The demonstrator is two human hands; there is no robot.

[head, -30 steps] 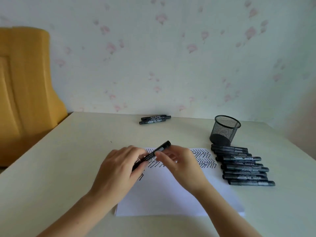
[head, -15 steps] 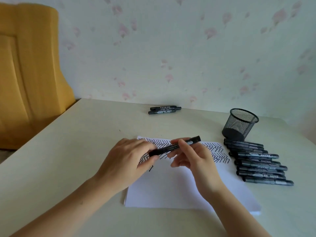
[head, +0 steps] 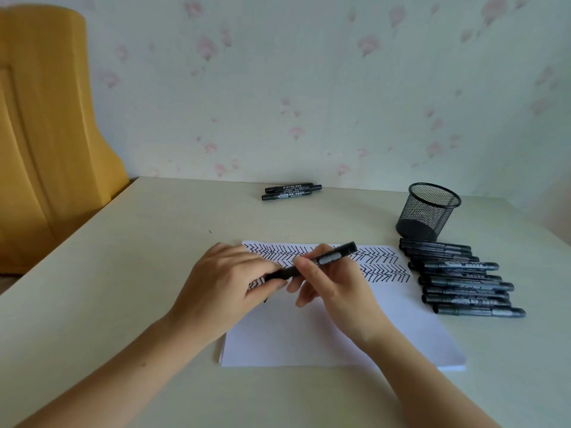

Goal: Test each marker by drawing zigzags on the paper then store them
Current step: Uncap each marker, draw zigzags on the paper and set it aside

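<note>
Both hands hold one marker (head: pixel 312 265) above the paper (head: pixel 340 329). The left hand (head: pixel 228 282) pinches its eight o'clock end in a closed grip. The right hand (head: pixel 332 282) pinches the middle, leaving the two o'clock end free.

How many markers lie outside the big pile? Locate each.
3. A far marker and second marker lie together near the wall; the held marker is in the left hand and right hand, over the paper. The cup may hide more.

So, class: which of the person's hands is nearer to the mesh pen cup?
Right. The right hand lies toward the mesh pen cup, on the paper; the left hand is farther off, across the shared marker.
</note>
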